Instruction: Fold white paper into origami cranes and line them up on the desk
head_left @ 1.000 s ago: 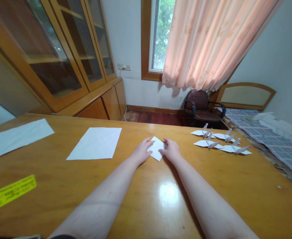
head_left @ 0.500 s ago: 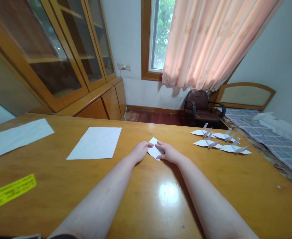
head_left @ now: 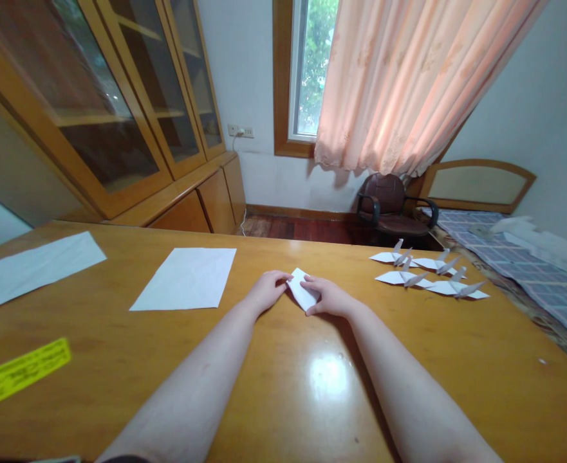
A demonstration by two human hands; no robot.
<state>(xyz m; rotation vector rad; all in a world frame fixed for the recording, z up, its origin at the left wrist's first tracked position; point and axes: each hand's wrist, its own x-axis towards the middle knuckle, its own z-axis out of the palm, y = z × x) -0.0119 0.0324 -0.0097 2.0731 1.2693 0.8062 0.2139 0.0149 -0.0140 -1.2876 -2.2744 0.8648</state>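
White folded paper, one small piece [head_left: 301, 290], lies on the glossy yellow-brown wooden table [head_left: 273, 392] between two bare hands: the left hand [head_left: 268, 289] touches its left edge with curled fingertips, the right hand [head_left: 330, 298] spans its right side, thumb and fingers spread; whether either grips, I cannot tell. Four white folded-paper cranes [head_left: 401, 278] stand rightward, two flat white paper sheets [head_left: 186, 280] lie leftward. One yellow rectangular label [head_left: 22, 374] has writing too blurred to read.
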